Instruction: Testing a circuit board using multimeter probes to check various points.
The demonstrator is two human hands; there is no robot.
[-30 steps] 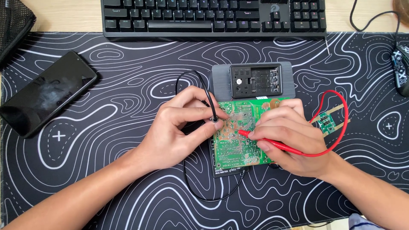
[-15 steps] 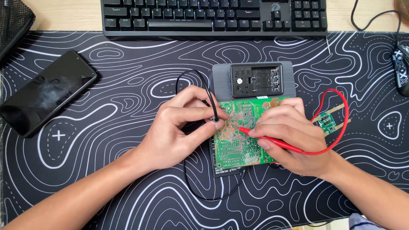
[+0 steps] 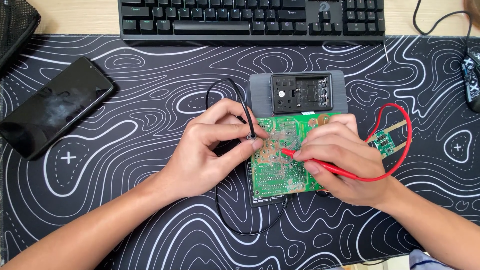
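Almost nothing has been moved since the earlier frames: both hands are kept on the board, and the red probe tip has only been shifted slightly across the solder side.

At far left, a black mesh pouch [image 3: 17, 27] is seen at the top corner, and a dark phone [image 3: 52, 107] is laid face up on the black mat [image 3: 125, 210] patterned with white contour lines. A black keyboard [image 3: 250, 20] is set along the top edge, partly on the wooden desk.

The left hand [image 3: 210, 150] is closed in a pinch around the black probe [image 3: 248, 122], held between thumb and fingers with its tip pressed to the left edge of the green board [image 3: 277, 172]. The black lead is looped up over the hand and down below the board.

The board is laid near the middle of the mat, solder side up, on top of a black meter whose lower edge is just visible beneath it. A grey case [image 3: 300, 95] with an open dark compartment is placed just above the board, touching its top edge.

The right hand [image 3: 345, 160] is closed around the red probe [image 3: 320, 165], gripped like a pen, its tip touched to the board's centre. The red lead [image 3: 400, 145] is curved in a loop to the right, around a small green module [image 3: 384, 141] with tan tabs. A mouse [image 3: 472, 80] is partly seen at the right edge.
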